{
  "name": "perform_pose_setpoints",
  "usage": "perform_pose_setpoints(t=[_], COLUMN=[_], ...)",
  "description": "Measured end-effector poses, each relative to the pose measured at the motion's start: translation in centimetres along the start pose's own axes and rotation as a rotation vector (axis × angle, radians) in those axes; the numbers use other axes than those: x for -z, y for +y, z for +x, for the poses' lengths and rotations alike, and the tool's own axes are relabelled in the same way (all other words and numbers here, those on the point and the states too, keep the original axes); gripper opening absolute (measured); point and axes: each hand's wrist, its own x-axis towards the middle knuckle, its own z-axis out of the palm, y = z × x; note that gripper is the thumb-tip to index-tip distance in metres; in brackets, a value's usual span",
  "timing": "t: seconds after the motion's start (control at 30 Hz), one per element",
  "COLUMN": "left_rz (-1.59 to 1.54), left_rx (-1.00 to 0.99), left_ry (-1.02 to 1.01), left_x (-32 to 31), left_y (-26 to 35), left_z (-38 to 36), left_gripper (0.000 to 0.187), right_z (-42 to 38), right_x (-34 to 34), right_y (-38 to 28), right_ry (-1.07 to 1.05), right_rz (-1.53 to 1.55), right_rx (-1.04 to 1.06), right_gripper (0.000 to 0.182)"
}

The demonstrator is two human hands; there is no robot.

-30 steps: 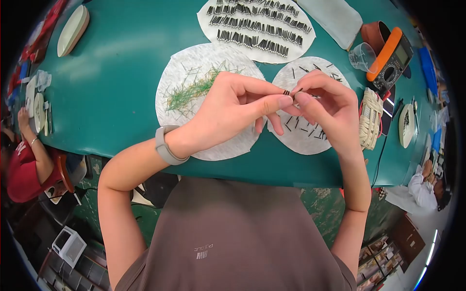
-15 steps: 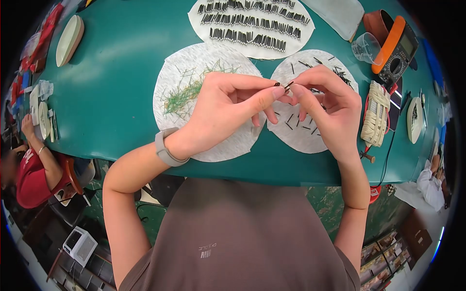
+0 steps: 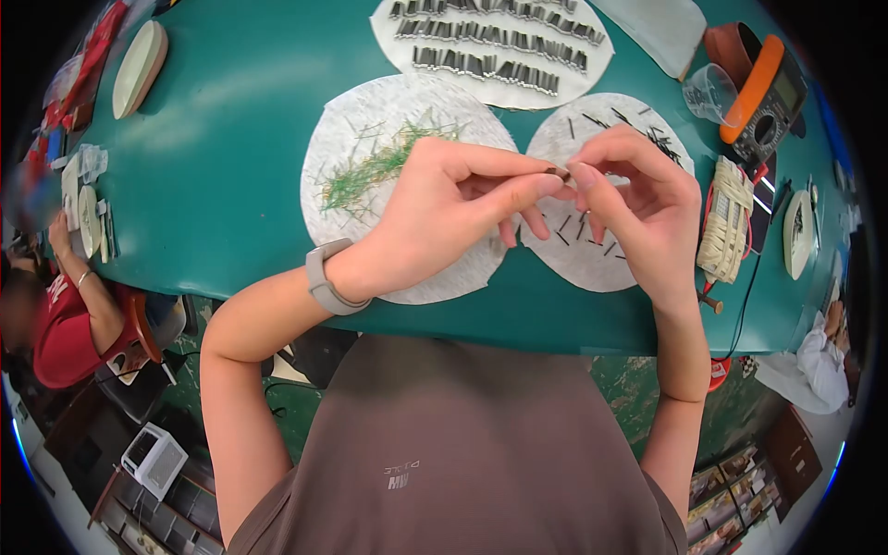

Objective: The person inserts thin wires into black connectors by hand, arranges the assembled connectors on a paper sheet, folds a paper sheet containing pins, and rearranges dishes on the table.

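My left hand (image 3: 449,208) is closed in a pinch, holding a small dark rod (image 3: 557,172) between thumb and forefinger. My right hand (image 3: 643,208) is pinched too, its fingertips against the rod's other end; what else lies between them is hidden. Both hands hover over two round white cloths. Thin green and yellowish wires (image 3: 356,180) lie heaped on the left cloth (image 3: 416,282). Loose short black rods (image 3: 592,242) are scattered over the right cloth (image 3: 606,276), partly covered by my right hand.
Rows of black pieces with silvery ends (image 3: 486,65) lie on a third cloth (image 3: 527,95) behind. To the right are a multimeter (image 3: 766,125), a clear cup (image 3: 709,92) and a wrapped bundle (image 3: 726,222). A pale dish (image 3: 141,69) sits far left. Other people sit at both sides.
The fingertips of my two hands have drawn closer together, and less of the dark rods shows between them. The whole view has shifted slightly.
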Motion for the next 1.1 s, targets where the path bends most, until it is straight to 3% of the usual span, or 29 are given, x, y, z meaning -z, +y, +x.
perform_pose_setpoints(t=[0.43, 0.57, 0.6, 0.7, 0.87, 1.1], left_rz=[-0.138, -0.158, -0.172, -0.211, -0.263, -0.283], left_rx=[0.005, 0.027, 0.009, -0.045, -0.062, 0.067], left_ry=[-0.077, -0.054, -0.063, -0.08, -0.101, -0.148], left_x=[0.1, 0.2, 0.2, 0.0, -0.1, 0.2], left_y=[-0.1, 0.2, 0.3, 0.1, -0.5, 0.1], left_z=[-0.3, -0.5, -0.5, -0.7, -0.7, -0.9], left_gripper=[0.02, 0.019, 0.019, 0.018, 0.018, 0.021], right_z=[-0.7, -0.6, -0.6, -0.8, -1.1, -0.9], right_x=[0.4, -0.4, -0.3, -0.4, -0.6, -0.7], right_y=[0.3, -0.5, -0.1, 0.2, 0.0, 0.2], right_ry=[-0.042, -0.029, -0.025, -0.009, 0.036, 0.042], right_rz=[-0.074, -0.334, -0.496, -0.698, -0.77, -0.836], right_rx=[0.045, 0.276, 0.429, 0.615, 0.684, 0.83], right_gripper=[0.015, 0.033, 0.043, 0.044, 0.043, 0.042])
